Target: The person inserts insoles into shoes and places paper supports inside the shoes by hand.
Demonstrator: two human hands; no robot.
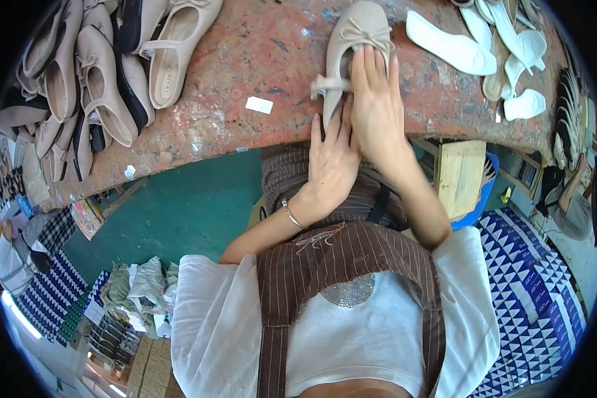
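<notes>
A beige ballet flat [361, 21] with a bow on its toe lies on the worktable, toe pointing away from me. Its loose strap [330, 85] sticks out to the left. My right hand [380, 109] lies over the shoe, fingers stretched straight and reaching into its opening up to the bow. Around the heel end, my left hand [335, 161] holds the shoe, its fingers on either side of the narrow back. The right hand hides most of the shoe's inside and right side, and the left thumb cannot be made out.
Several finished beige shoes [168, 69] are heaped at the table's left. White insole-shaped pieces [450, 43] lie at the right, and a small white label [259, 105] left of the shoe. The worn reddish table [239, 63] has a curved-looking front edge. A blue bin [487, 199] stands below.
</notes>
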